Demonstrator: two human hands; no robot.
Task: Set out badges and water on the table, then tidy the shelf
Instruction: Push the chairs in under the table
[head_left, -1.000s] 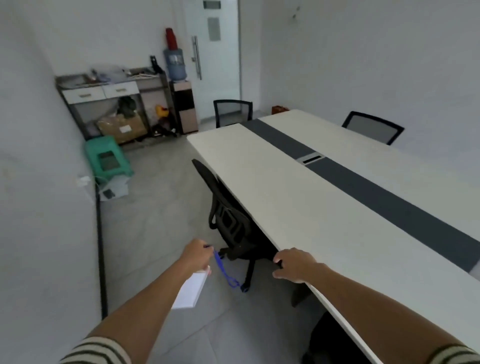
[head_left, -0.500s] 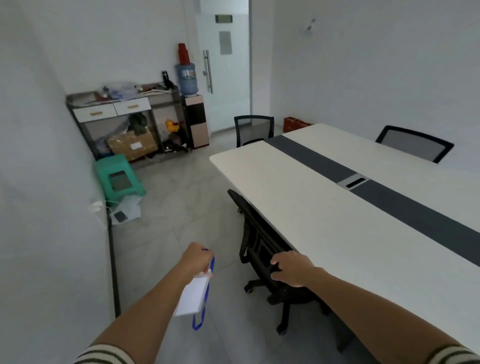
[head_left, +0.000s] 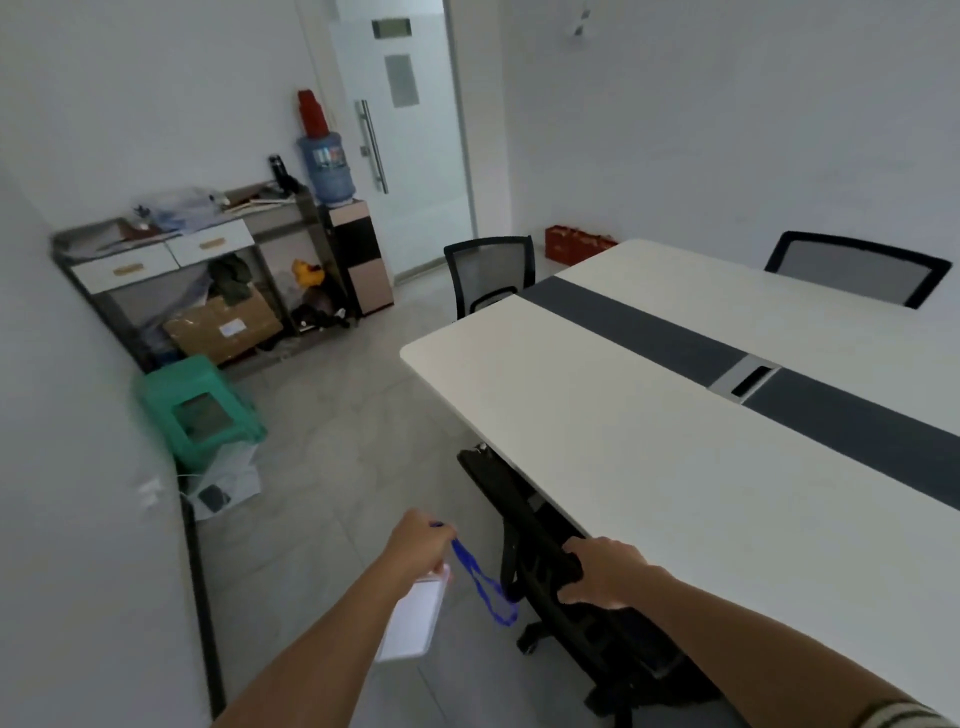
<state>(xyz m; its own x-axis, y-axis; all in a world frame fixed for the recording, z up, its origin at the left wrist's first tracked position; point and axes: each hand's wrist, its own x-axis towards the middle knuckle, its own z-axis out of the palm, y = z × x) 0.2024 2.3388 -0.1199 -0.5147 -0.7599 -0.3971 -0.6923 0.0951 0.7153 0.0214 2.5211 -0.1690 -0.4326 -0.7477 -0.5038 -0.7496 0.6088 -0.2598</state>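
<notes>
**Two hands full: badge in the left, chair in the right**

Well ahead of the left hand and off to its left, the shelf (head_left: 156, 260) stands against the wall, cluttered on top, with a cardboard box (head_left: 223, 325) underneath. A green stool (head_left: 197, 410) sits nearer, also left of that hand. The left hand (head_left: 421, 545) is closed around the top of a white badge (head_left: 413, 618), which hangs just below the fist. Its blue lanyard (head_left: 483, 584) loops out to the right, towards the right hand. The right hand (head_left: 602, 571) has its fingers curled over the top edge of a black chair (head_left: 498, 483), tucked under the table (head_left: 623, 441), whose white top stretches ahead and to the right of that hand.
</notes>
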